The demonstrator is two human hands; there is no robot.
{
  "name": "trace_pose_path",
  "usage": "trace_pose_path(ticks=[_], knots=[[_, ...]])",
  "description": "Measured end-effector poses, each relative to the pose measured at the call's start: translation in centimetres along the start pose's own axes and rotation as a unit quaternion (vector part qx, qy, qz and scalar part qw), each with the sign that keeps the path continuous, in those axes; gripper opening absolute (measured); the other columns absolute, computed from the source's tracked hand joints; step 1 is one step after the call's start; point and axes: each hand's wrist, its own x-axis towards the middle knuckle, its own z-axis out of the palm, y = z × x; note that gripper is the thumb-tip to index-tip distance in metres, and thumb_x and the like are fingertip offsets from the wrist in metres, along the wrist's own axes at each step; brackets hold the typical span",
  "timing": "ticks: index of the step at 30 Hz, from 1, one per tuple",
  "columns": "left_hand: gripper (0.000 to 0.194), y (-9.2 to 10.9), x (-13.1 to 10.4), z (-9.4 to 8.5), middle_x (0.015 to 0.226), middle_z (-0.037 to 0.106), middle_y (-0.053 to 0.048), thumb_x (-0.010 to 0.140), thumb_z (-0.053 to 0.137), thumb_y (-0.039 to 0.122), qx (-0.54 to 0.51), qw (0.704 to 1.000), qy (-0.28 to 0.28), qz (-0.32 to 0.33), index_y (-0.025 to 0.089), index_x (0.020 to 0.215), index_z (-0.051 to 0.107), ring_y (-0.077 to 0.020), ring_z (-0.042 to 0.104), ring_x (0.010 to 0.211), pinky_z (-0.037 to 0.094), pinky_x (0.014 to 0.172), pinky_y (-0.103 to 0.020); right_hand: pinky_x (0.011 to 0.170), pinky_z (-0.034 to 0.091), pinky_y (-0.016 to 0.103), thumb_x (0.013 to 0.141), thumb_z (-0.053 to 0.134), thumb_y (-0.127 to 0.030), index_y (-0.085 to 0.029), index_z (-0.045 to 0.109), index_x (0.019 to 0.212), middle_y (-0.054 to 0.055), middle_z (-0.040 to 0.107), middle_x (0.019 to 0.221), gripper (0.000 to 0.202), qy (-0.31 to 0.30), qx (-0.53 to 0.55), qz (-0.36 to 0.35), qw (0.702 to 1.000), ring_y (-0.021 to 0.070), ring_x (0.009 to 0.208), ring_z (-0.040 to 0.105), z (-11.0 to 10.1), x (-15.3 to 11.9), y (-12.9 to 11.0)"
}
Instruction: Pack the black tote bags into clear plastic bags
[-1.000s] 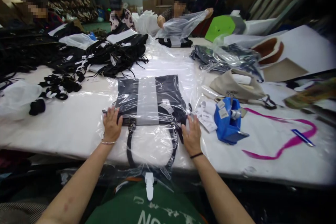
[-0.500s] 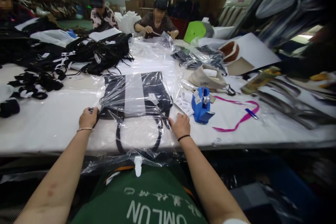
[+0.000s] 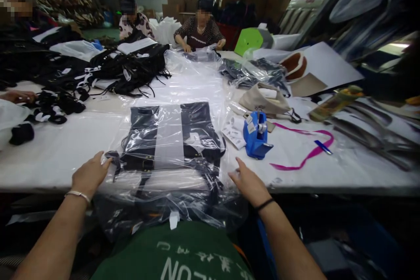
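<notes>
A dark bag [image 3: 141, 140] with a white band [image 3: 169, 135] round its middle lies inside a clear plastic bag [image 3: 193, 208] on the white table. The plastic's near end hangs over the table edge against the green apron. My left hand [image 3: 90, 175] is at the left side, thumb and fingers closed on the plastic's edge near a dark strap. My right hand [image 3: 247, 179] is to the right of the plastic, thumb and index finger spread apart, with nothing seen between them.
Right of the bag stand a blue tape dispenser [image 3: 257, 135], a pink ribbon [image 3: 311, 153] and a beige bag [image 3: 264, 98]. Black bags [image 3: 138, 61] are piled at the back left. Across the table a person [image 3: 201, 26] handles plastic; another person's hand [image 3: 19, 96] is at the far left.
Both hands have moved outward and the right one has opened off the bag's corner. The dark bag lies flatter and nearer the table edge. Another person's hand has appeared at the left.
</notes>
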Motion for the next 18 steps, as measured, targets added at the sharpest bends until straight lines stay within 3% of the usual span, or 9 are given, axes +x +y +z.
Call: trace_pose_path(ticks=[2, 4, 7, 9, 11, 13, 15, 18], knots=[[0.063, 2.9, 1.0, -0.7, 0.129, 0.061, -0.024, 0.088, 0.047, 0.051, 0.042, 0.997, 0.025, 0.058, 0.009, 0.133, 0.057, -0.0386, 0.055, 0.121, 0.042, 0.102, -0.052, 0.107, 0.041, 0.049, 0.090, 0.055, -0.043, -0.007, 0.041, 0.146, 0.024, 0.056, 0.137, 0.067, 0.108, -0.005, -0.063, 0.992, 0.0357, 0.130, 0.050, -1.7, 1.8, -3.2], [0.060, 7.8, 3.2, -0.8, 0.146, 0.048, -0.022, 0.093, 0.040, 0.045, 0.031, 0.990, 0.042, 0.131, 0.008, 0.138, 0.052, -0.0342, 0.043, 0.136, 0.035, 0.111, -0.050, 0.116, 0.031, 0.050, 0.095, 0.046, -0.047, -0.007, 0.035, 0.150, 0.021, 0.039, 0.153, 0.068, 0.177, 0.033, -0.139, 0.974, 0.0333, 0.144, 0.032, -2.7, 5.3, -8.4], [0.057, 15.8, 7.7, 0.7, 0.158, 0.033, -0.015, 0.097, 0.034, 0.044, 0.001, 0.987, 0.003, 0.159, 0.015, 0.144, 0.047, -0.0308, 0.027, 0.147, 0.023, 0.117, -0.055, 0.119, 0.023, 0.050, 0.098, 0.039, -0.047, -0.009, 0.030, 0.153, 0.017, 0.028, 0.160, 0.067, 0.171, 0.071, -0.193, 0.964, 0.0299, 0.149, 0.020, -2.2, 12.2, -16.2], [0.059, 19.5, 10.6, 2.6, 0.161, 0.026, -0.015, 0.097, 0.033, 0.045, 0.002, 0.990, 0.003, 0.143, 0.015, 0.147, 0.043, -0.0310, 0.021, 0.149, 0.016, 0.119, -0.058, 0.121, 0.015, 0.051, 0.098, 0.041, -0.045, -0.013, 0.028, 0.154, 0.014, 0.022, 0.163, 0.066, 0.169, 0.058, -0.181, 0.967, 0.0293, 0.151, 0.013, -0.5, 16.8, -18.9], [0.061, 20.9, 13.0, 4.8, 0.162, 0.022, -0.014, 0.097, 0.034, 0.045, 0.015, 0.991, 0.015, 0.130, 0.014, 0.148, 0.041, -0.0316, 0.017, 0.150, 0.010, 0.119, -0.059, 0.121, 0.009, 0.052, 0.098, 0.042, -0.044, -0.017, 0.029, 0.155, 0.010, 0.019, 0.164, 0.064, 0.143, 0.027, -0.155, 0.977, 0.0286, 0.152, 0.009, 1.7, 20.9, -18.7], [0.064, 20.7, 14.5, 7.1, 0.162, 0.022, -0.014, 0.097, 0.033, 0.047, 0.023, 0.993, 0.005, 0.116, 0.013, 0.151, 0.037, -0.0312, 0.015, 0.151, 0.006, 0.120, -0.058, 0.121, 0.007, 0.052, 0.099, 0.039, -0.045, -0.019, 0.029, 0.155, 0.008, 0.020, 0.164, 0.062, 0.087, -0.002, -0.118, 0.989, 0.0272, 0.152, 0.009, 4.1, 23.8, -16.5], [0.068, 19.6, 15.2, 8.9, 0.162, 0.023, -0.015, 0.097, 0.030, 0.049, 0.022, 0.994, -0.014, 0.104, 0.010, 0.153, 0.031, -0.0300, 0.015, 0.151, 0.005, 0.121, -0.056, 0.121, 0.007, 0.051, 0.101, 0.034, -0.046, -0.018, 0.026, 0.155, 0.007, 0.019, 0.164, 0.062, 0.043, -0.023, -0.083, 0.995, 0.0250, 0.152, 0.010, 6.1, 25.4, -14.0], [0.073, 18.4, 15.3, 10.4, 0.162, 0.021, -0.017, 0.096, 0.029, 0.052, 0.020, 0.995, -0.018, 0.100, 0.007, 0.154, 0.027, -0.0291, 0.013, 0.151, 0.003, 0.122, -0.055, 0.122, 0.005, 0.049, 0.101, 0.029, -0.048, -0.018, 0.019, 0.157, 0.005, 0.013, 0.165, 0.064, 0.044, -0.045, -0.074, 0.995, 0.0224, 0.152, 0.006, 7.9, 26.1, -11.8]])
